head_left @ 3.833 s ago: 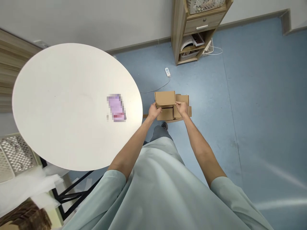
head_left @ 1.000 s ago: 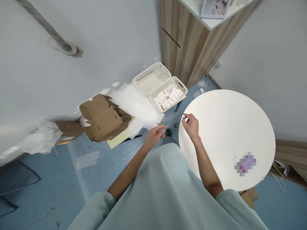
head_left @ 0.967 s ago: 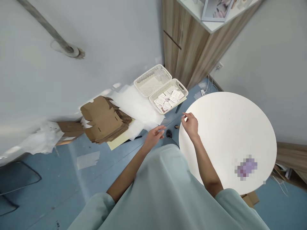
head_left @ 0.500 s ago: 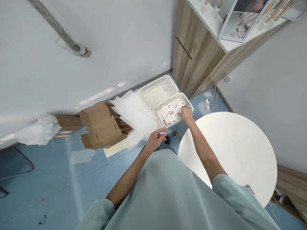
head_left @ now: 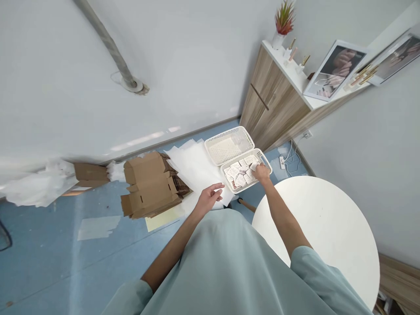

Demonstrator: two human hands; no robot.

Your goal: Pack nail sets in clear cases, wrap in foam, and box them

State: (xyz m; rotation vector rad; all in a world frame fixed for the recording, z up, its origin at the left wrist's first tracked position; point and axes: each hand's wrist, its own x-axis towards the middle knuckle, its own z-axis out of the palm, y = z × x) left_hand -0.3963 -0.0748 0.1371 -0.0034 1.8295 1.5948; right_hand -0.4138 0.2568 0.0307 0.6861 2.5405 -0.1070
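Note:
My right hand [head_left: 261, 172] reaches over the right end of a white plastic basket [head_left: 232, 189]. Its fingers are closed on a small white packet [head_left: 253, 166] with faint print, partly hidden by the hand. Several similar white packets [head_left: 240, 180] lie loosely heaped in that basket. My left hand [head_left: 210, 197] hovers left of the basket, above white foam sheets [head_left: 193, 173]. Its fingers are apart and it holds nothing. Behind the filled basket stands a second white basket [head_left: 223, 152], with something clear at its right end.
Flattened brown cardboard boxes [head_left: 151, 183] are stacked at left. A round white table [head_left: 318, 227] stands close on my right. Beyond the baskets is a wooden cabinet [head_left: 278, 96] with picture frames on top. A power strip [head_left: 282, 162] and cables lie on the floor.
My view has tilted up, so the baskets and boxes sit lower and further right. My right hand stays at the basket, still pinching a packet. My left hand remains open beside it.

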